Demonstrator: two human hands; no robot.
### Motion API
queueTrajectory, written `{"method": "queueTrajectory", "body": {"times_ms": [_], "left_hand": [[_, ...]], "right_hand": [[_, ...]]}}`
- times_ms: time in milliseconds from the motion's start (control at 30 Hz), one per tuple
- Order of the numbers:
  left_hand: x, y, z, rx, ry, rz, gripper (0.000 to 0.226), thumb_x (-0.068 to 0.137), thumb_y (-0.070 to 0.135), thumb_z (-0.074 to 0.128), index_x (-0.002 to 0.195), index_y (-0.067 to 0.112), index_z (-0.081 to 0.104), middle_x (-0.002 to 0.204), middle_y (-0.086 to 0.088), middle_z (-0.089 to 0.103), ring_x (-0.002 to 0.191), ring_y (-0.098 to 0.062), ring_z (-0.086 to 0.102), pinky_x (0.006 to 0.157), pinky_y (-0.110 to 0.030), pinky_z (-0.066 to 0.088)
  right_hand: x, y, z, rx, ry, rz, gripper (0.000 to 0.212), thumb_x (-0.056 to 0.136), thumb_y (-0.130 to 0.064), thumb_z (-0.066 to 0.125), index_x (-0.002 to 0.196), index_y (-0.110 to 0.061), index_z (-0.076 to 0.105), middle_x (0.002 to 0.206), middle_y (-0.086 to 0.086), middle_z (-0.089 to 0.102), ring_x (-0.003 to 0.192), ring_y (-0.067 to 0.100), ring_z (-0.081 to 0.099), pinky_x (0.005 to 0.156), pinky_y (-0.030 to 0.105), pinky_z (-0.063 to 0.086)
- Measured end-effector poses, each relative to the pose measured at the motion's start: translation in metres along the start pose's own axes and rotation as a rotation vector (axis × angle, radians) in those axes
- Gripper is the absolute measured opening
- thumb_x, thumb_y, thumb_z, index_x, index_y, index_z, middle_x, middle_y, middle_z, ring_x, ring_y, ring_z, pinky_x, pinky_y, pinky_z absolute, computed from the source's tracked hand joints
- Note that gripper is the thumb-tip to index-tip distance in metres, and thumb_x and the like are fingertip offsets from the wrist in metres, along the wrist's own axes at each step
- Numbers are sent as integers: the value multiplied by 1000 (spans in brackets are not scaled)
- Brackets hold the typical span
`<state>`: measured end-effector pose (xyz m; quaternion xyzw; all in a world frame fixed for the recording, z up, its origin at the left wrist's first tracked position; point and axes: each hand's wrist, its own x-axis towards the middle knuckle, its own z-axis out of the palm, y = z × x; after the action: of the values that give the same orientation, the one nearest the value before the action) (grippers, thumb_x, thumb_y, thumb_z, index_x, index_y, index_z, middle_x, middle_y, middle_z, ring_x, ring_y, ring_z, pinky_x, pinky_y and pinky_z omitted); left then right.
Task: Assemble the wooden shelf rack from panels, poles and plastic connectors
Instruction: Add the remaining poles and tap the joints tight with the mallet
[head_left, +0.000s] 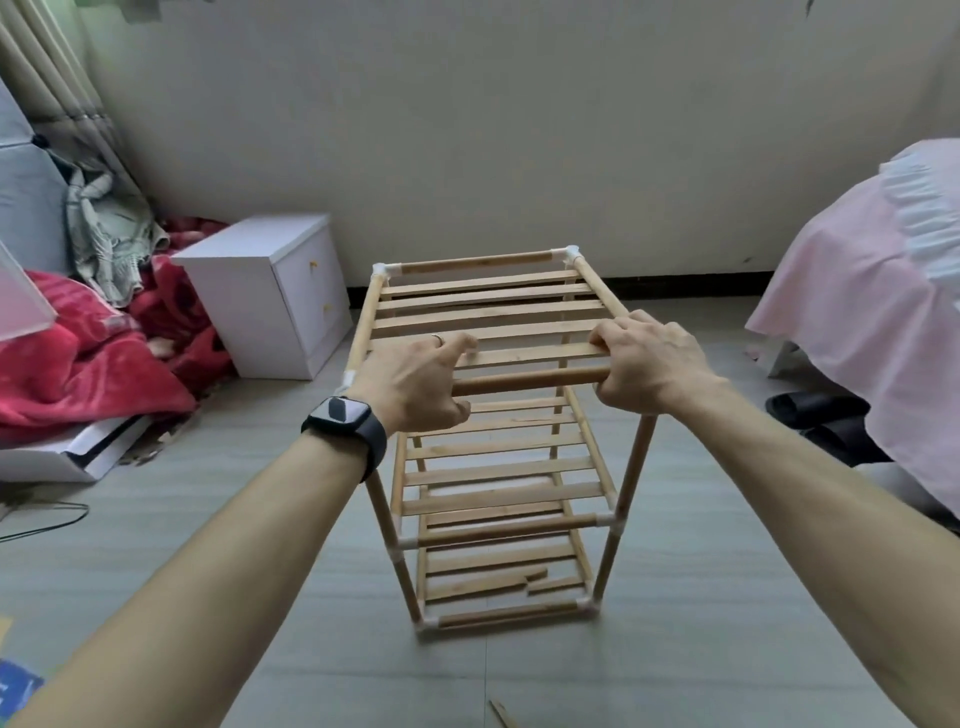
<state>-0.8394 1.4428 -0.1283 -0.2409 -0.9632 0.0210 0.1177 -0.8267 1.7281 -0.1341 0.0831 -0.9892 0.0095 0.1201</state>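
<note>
Rack (493, 457) stands upright on the floor (260, 545), three slatted shelves in. My left hand (415, 384) and right hand (649, 364) each curl round the top front pole (530, 382) (one per end).

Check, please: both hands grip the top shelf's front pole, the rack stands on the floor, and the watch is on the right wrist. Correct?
No: the head view shows the watch on the left wrist. The left hand and right hand do grip the front pole of the top shelf, and the rack stands on the floor.
</note>
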Motion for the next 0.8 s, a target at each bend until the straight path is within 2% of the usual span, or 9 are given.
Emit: {"method": "queueTrajectory", "body": {"times_ms": [100, 200, 300, 567, 700, 800], "left_hand": [[-11, -23, 0, 67, -2, -75, 64, 83, 66, 60, 137, 33, 46, 114, 7, 65, 105, -19, 60, 100, -41, 44], [-21, -39, 3, 71, 22, -197, 45, 87, 60, 58, 120, 30, 55, 106, 6, 63, 89, -16, 54, 90, -40, 44], [-22, -32, 7, 75, 53, -226, 32, 88, 49, 54, 112, 27, 54, 101, 5, 61, 83, -18, 51, 84, -42, 40], [-28, -24, 0, 85, 25, -226, 27, 90, 43, 53, 109, 25, 53, 98, 3, 60, 83, -20, 55, 85, -43, 45], [-31, -23, -1, 57, 39, -233, 25, 90, 43, 53, 108, 26, 53, 108, 9, 56, 82, -19, 53, 83, -41, 46], [-33, -24, -1, 42, -21, -242, 35, 87, 46, 59, 115, 26, 53, 116, 4, 59, 86, -19, 54, 81, -39, 51]], "right_hand": [[4, -1, 1, 17, -58, 29, 38, 84, -38, 55, 122, -29, 55, 120, -6, 59, 120, 17, 45, 87, 42, 43], [6, -8, 3, 21, -56, 45, 33, 82, -34, 57, 114, -28, 55, 114, -6, 58, 119, 17, 43, 86, 43, 46], [4, -8, 4, 17, -18, 44, 28, 82, -35, 55, 109, -27, 54, 108, -6, 59, 116, 17, 45, 83, 41, 48], [-2, -9, 2, 10, -5, 31, 24, 81, -32, 52, 105, -27, 54, 104, -6, 59, 113, 16, 46, 80, 39, 47], [-6, -11, 0, 4, -17, 42, 27, 83, -32, 53, 109, -27, 53, 112, -5, 60, 117, 18, 46, 80, 39, 42], [-7, -18, -2, -67, -60, 32, 36, 83, -40, 59, 115, -26, 54, 117, -2, 59, 119, 21, 48, 87, 43, 39]]}}
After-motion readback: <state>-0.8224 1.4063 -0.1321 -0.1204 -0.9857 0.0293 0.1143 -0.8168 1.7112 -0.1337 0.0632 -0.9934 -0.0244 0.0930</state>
